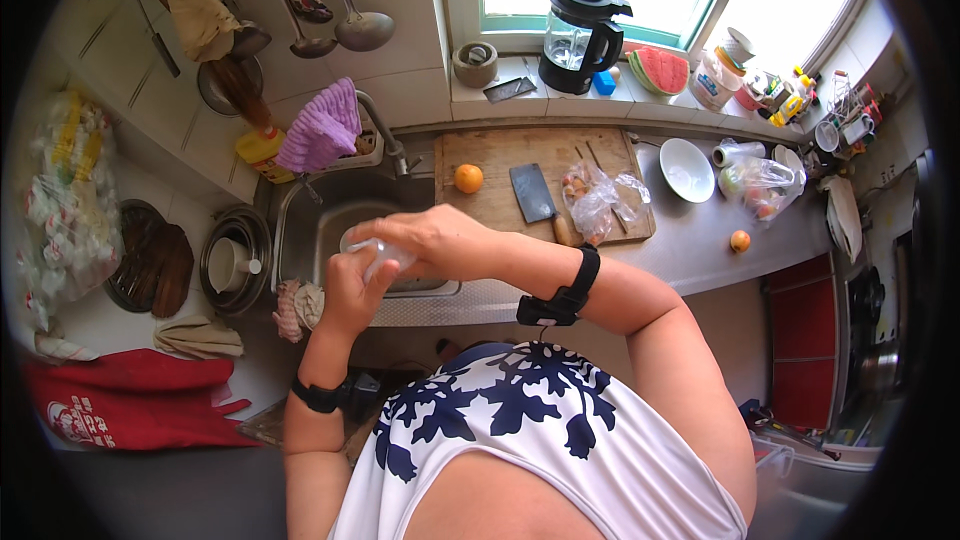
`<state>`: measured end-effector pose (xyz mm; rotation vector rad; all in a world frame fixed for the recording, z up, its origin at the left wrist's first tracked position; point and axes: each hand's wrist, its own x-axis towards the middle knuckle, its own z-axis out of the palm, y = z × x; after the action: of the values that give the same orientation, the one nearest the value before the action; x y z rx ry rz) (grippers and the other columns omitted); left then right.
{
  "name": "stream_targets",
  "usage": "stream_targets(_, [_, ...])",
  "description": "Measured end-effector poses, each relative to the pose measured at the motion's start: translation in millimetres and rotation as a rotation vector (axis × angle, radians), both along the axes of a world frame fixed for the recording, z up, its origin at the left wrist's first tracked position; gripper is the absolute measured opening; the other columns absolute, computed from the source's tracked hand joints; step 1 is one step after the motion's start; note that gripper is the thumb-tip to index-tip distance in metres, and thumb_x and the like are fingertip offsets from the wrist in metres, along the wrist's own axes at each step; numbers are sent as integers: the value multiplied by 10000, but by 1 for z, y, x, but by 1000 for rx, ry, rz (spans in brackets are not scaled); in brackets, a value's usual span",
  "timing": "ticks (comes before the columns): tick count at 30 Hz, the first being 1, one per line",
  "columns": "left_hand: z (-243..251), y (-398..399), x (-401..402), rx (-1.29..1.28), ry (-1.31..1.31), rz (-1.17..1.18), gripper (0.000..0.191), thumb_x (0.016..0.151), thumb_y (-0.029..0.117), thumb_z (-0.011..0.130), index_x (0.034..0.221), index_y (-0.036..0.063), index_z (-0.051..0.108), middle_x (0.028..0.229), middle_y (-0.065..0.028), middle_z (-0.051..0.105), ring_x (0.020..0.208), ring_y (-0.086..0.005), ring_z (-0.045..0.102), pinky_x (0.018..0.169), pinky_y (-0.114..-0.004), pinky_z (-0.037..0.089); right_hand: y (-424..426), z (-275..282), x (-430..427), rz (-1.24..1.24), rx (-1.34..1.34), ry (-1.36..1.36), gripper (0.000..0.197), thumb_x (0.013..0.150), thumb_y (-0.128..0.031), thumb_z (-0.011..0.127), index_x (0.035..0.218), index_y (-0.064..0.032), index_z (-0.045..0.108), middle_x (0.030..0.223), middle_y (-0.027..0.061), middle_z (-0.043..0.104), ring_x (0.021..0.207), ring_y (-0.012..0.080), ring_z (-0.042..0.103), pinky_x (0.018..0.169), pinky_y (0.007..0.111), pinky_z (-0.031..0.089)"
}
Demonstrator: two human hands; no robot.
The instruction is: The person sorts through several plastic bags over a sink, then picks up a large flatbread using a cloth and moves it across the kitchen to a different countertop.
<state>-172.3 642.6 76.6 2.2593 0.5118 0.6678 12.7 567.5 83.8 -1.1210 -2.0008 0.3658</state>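
Observation:
Over the steel sink [352, 199], my left hand [356, 289] is closed around a translucent, whitish container [386, 255] that looks like a cup. Across its top lies my right hand [431, 240], fingers bent against it; the fingers partly hide the container, so its exact kind is unclear. To the right of the sink is a wooden cutting board [495, 146]. An orange fruit [469, 178], a cleaver [531, 191] with a wooden handle, a pair of chopsticks [589, 156] and a clear plastic bag [592, 202] with food in it lie on the board.
A white bowl [686, 170], a bag of fruit [761, 184] and a loose fruit [739, 241] rest on the steel counter. A blender jug [581, 37] and a watermelon piece [660, 70] stand on the windowsill. A purple cloth [322, 127] hangs by the faucet [390, 135]; nested pots [236, 259] sit left.

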Motion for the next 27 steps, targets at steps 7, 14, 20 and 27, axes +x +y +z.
stream_targets(7, [21,-15,7,-475,-135,-75,449,850,441,640,820,-5,602,640,-4,549,582,-74,483,522,-239,383,-2,4,-4,-144,29,-32,346,729,-239,691,965,-59,513,758,125,625,698,344,620,592,416,485])
stream_targets(14, [32,-16,10,213,-54,183,261,811,206,707,964,30,590,777,-26,593,662,-111,546,589,-239,425,0,-2,6,-333,86,-17,288,790,-320,658,809,-46,572,637,129,601,617,324,608,551,403,477])
stream_targets(20, [37,-25,-6,-76,205,27,284,812,98,641,1071,7,569,880,-124,620,749,-300,586,690,-351,464,-19,31,25,-183,-93,-162,405,788,-445,660,786,-44,603,611,142,591,606,360,581,545,410,459])
stream_targets(27, [46,2,31,-510,-344,223,176,881,129,606,1002,4,582,747,4,590,528,-20,464,462,-187,375,38,-8,-8,-132,-50,599,158,853,-119,570,942,12,567,811,112,639,714,187,627,660,307,479])
